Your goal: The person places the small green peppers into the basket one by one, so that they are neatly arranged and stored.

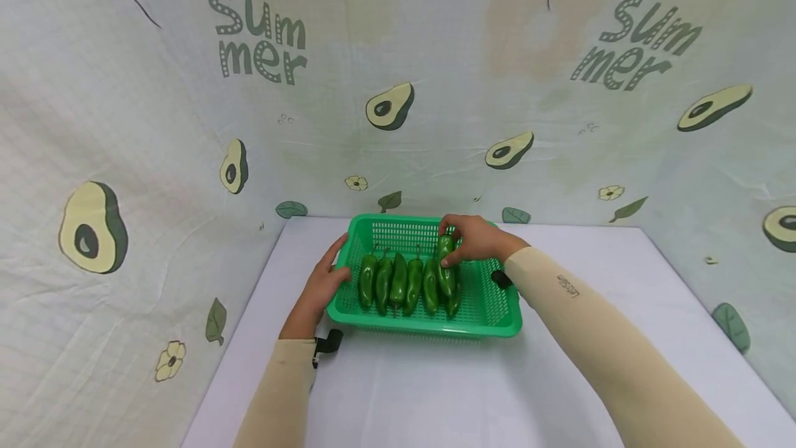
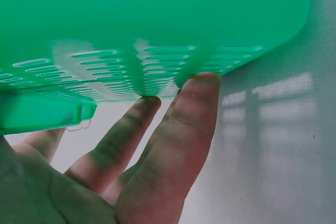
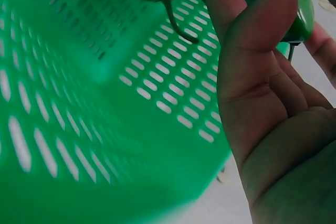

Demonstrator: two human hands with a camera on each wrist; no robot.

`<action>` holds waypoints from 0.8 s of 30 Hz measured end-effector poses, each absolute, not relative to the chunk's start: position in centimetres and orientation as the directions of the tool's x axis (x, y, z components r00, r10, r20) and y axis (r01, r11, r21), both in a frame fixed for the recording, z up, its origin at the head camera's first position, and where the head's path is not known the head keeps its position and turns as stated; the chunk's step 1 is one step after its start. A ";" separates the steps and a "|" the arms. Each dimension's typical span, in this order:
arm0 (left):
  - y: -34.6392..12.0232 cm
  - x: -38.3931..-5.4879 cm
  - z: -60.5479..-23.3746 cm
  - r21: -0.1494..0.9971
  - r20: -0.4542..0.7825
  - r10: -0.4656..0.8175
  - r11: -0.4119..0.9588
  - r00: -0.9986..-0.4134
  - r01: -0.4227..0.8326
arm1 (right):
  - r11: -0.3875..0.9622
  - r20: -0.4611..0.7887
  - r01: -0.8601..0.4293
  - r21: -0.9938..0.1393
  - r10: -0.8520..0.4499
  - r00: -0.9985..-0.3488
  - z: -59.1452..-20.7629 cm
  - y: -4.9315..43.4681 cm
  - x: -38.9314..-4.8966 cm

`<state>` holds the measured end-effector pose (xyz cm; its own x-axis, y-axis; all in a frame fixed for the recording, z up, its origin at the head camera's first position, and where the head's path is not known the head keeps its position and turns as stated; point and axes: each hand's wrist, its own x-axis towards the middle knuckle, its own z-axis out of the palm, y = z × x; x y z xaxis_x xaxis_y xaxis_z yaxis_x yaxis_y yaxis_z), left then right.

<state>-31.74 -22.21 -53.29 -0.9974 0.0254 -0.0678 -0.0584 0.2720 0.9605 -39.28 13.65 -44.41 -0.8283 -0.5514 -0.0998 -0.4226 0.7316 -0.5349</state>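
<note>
In the head view a green plastic basket (image 1: 423, 330) holds a row of glossy green chili peppers (image 1: 399, 281), lying side by side with most stems toward the back. My right hand (image 1: 475, 237) pinches a green chili pepper (image 1: 446, 247) near its far end, above the right end of the row; another pepper shows partly beneath it. In the right wrist view that hand (image 3: 262, 77) has the pepper (image 3: 303, 14) between thumb and fingers. My left hand (image 1: 320, 289) holds the basket's left side, thumb over the rim, fingertips against the outer wall (image 2: 157, 19).
The basket stands on a white-covered table (image 1: 404, 393). Cloth walls (image 1: 435, 157) printed with avocados and leaves rise behind and at both sides. A black wrist camera (image 1: 501, 279) on the right arm hangs over the basket's right side.
</note>
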 end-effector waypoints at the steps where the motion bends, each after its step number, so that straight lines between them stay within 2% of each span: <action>1: -22.2 -31.7 -53.3 0.961 -0.068 0.021 0.269 -0.997 -0.060 | 0.733 -0.107 -0.422 -0.534 -0.554 -0.826 -44.5 13.4 -39.4; 10: -22.1 -31.6 -53.2 0.962 -0.074 0.014 0.264 -0.997 -0.067 | 0.717 -0.137 -0.464 -0.521 -0.607 -0.783 -45.9 12.1 -40.0; 24: -22.0 -31.7 -53.4 0.964 -0.080 0.015 0.257 -0.997 -0.073 | 0.736 -0.141 -0.482 -0.476 -0.604 -0.784 -45.7 12.9 -39.9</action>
